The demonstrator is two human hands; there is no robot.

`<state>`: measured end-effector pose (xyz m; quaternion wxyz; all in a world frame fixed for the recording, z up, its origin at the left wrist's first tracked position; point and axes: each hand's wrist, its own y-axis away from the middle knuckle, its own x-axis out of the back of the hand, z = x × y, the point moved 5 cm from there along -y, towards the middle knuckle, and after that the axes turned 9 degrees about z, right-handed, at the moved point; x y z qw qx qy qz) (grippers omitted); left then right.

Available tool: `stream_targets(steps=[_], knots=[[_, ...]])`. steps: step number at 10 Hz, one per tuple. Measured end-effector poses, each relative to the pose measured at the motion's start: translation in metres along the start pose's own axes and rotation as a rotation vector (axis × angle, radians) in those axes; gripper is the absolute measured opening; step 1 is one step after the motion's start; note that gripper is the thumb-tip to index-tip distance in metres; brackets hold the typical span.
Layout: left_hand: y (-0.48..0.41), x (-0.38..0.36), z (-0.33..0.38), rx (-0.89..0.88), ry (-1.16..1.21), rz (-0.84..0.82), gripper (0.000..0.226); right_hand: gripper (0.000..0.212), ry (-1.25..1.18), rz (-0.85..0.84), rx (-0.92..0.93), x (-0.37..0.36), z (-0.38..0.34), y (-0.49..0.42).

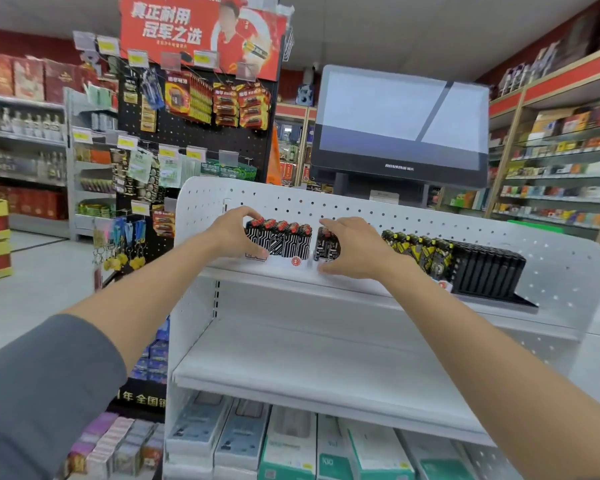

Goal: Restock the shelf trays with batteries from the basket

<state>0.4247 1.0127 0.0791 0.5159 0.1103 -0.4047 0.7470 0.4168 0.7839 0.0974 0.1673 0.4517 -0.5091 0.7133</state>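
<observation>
The left grip (232,233) is closed round the 9 o'clock end of a row of red-capped battery packs (281,239). Its fingers curl over the tops and its thumb presses low on the front face. The right grip (357,247) is half closed on a smaller bunch of batteries (326,245) with the same black-and-white print. Its fingers arch over the top and its thumb sits under the front edge. A narrow gap parts the bunch from the row, which lies at its 9 o'clock.

Both lots stand upright on the top shelf (257,271) of a white unit, against its pegboard back (361,206), in a white tray front (291,263) bearing a small red sticker.

At 3 o'clock of the right grip, black-and-yellow packs (420,251) stand in a row. Beyond them is a black divided tray (485,271), and whether its slots hold anything cannot be told.

The left grip hides the row's far end. The right palm covers the 3 o'clock side of the bunch, so the number of packs there cannot be told. The print on the packs is too blurred to read. Boxed goods (291,445) on the bottom shelf are cut off at 6 o'clock.
</observation>
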Motion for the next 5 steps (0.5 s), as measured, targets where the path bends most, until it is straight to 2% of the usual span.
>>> stream_targets(steps=[3, 4, 5], knots=[[0.001, -0.009, 0.009, 0.008, -0.092, 0.002, 0.074, 0.062, -0.104, 0.017, -0.038, 0.005, 0.003, 0.013], [0.003, -0.010, 0.007, 0.029, -0.079, -0.007, 0.086, 0.066, -0.143, -0.009, -0.060, 0.003, 0.004, 0.014], [0.014, -0.003, 0.016, 0.029, -0.083, 0.100, 0.092, 0.066, -0.172, 0.077, -0.081, 0.012, 0.006, 0.020]])
